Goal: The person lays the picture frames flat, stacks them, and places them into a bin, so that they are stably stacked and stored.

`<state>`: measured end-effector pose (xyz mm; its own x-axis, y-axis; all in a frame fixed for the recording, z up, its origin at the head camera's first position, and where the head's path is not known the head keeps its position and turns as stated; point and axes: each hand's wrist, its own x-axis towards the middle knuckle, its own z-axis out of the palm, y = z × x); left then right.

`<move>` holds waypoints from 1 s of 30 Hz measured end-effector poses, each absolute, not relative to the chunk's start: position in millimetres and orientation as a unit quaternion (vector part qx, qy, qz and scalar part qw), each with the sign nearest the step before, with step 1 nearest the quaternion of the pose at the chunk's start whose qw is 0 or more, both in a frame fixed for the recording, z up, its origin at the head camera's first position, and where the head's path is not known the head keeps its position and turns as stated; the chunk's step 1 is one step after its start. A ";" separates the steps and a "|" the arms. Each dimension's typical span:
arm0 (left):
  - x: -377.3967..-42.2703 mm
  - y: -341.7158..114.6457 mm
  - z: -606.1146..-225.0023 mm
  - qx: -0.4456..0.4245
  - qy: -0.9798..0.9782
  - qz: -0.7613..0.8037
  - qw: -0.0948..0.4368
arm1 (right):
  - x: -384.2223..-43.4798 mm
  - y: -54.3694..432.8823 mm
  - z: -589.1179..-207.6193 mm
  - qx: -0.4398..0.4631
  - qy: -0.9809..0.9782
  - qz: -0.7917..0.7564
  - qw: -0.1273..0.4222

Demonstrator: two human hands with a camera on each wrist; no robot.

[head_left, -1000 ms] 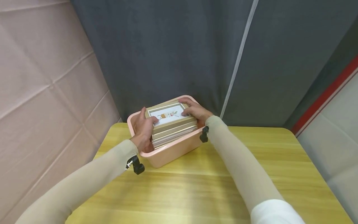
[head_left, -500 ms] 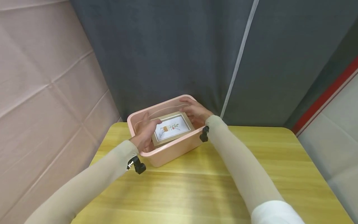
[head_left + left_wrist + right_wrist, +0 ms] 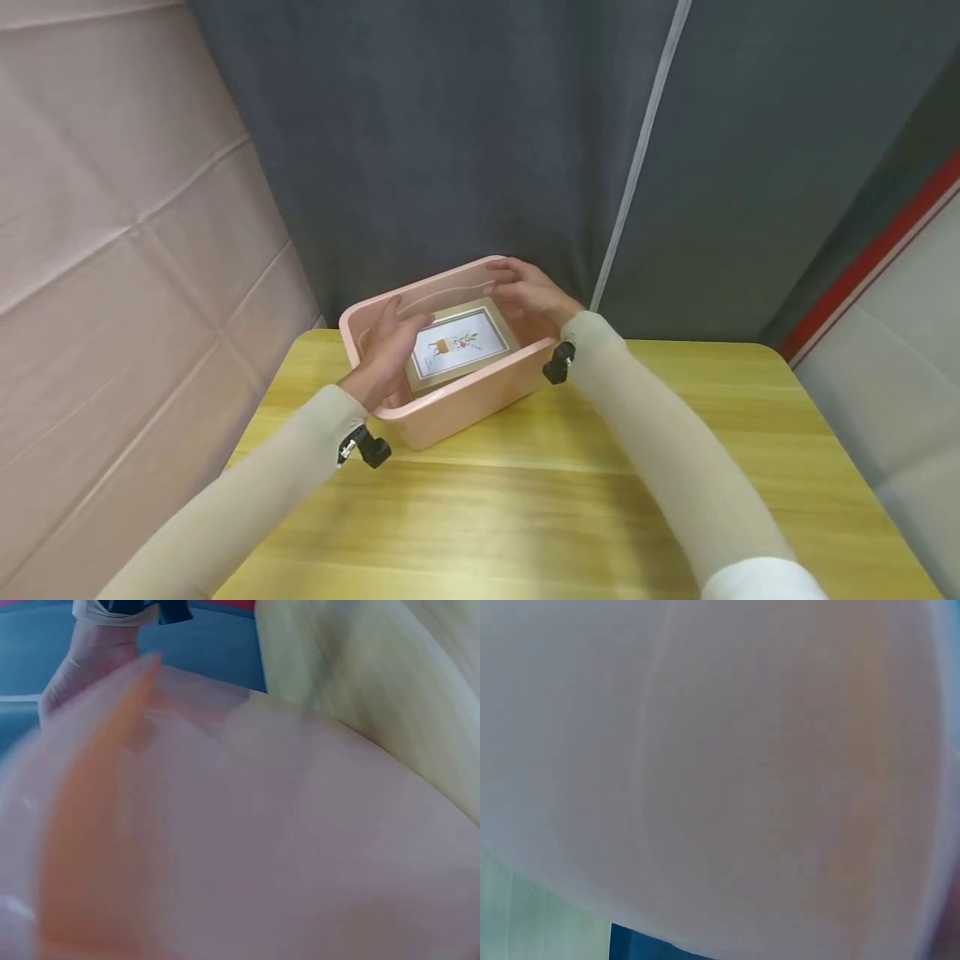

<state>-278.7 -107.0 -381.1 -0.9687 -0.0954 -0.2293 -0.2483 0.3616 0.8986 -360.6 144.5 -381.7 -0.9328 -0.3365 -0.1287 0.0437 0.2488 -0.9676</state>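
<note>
Inside a pink plastic bin (image 3: pixel 465 408) lies a picture frame (image 3: pixel 495 321) with a tan border and a small flower print, face up. My left hand (image 3: pixel 386 346) is over the bin's left end, thumb and fingers spread, thumb tip overlapping the frame's left edge in the head view. At the far right corner my right hand (image 3: pixel 534 293) is apart from the frame, its fingers extended over the rim. Both wrist views are mostly filled by the blurred bin wall (image 3: pixel 262 840). My right hand (image 3: pixel 90 660) also shows at the upper left of the left wrist view. Things under the top frame are hidden.
The bin stands on a yellow wood-grain table (image 3: pixel 510 517), near its far left corner. A dark grey curtain (image 3: pixel 450 150) hangs right behind it. Pale pink fabric (image 3: pixel 135 292) covers the left side, and a white panel with a red stripe (image 3: pixel 870 258) stands at the right.
Both hands gripped a stack of picture frames at rim height; it went down into the bin and they let go. The right hand has since moved slightly up and right, to the rim.
</note>
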 end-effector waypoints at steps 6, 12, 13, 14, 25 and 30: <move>-265.9 -102.5 -364.4 -0.066 0.802 0.590 0.063 | -337.5 149.0 -367.7 -0.111 0.771 -0.616 0.111; -247.3 -103.4 -356.9 -0.032 0.737 0.673 0.054 | -299.9 153.4 -364.3 -0.143 0.778 -0.609 0.065; -243.8 -103.8 -356.6 -0.026 0.724 0.687 0.055 | -294.2 155.6 -364.1 -0.149 0.779 -0.606 0.059; -240.5 -104.1 -356.7 -0.019 0.713 0.699 0.055 | -288.6 158.0 -363.6 -0.156 0.782 -0.602 0.052; -186.1 -103.3 -368.6 0.111 0.733 0.670 0.041 | -228.1 187.8 -373.4 -0.222 0.797 -0.561 0.007; -160.7 -97.8 -385.6 0.206 0.773 0.600 -0.007 | -204.6 200.0 -385.7 -0.239 0.810 -0.534 -0.039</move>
